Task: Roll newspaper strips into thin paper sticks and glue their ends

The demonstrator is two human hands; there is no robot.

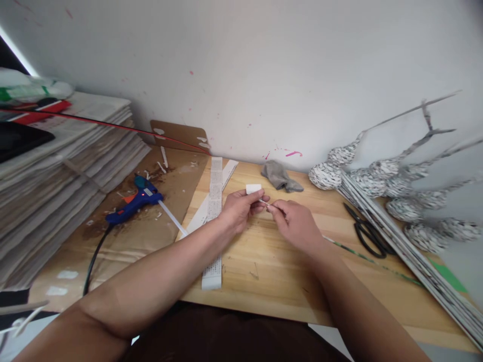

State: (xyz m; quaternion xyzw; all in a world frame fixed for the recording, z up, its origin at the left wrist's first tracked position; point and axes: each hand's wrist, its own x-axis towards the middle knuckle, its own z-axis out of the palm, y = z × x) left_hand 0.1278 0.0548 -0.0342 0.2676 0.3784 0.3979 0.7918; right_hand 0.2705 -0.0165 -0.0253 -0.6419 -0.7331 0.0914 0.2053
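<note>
My left hand (241, 208) is closed on a white paper strip (253, 188), whose end stands up above the thumb. Close by on its right, my right hand (296, 221) pinches a thin light rod (264, 202) that runs in between the left fingers. How the paper and the rod meet is hidden by the fingers. From behind the right wrist a thin green-and-white rolled paper tube (362, 257) extends along the table; whether it is the same piece as the rod, I cannot tell. Printed newspaper strips (215, 188) lie beneath and beyond my left forearm.
A blue glue gun (132, 203) with a lit red light rests on cardboard (151, 241) at left, beside stacked newspapers (68, 171). A grey cloth (279, 176) lies near the wall. Black scissors (368, 236), long paper tubes (407, 251) and several woven paper balls (326, 176) are at right.
</note>
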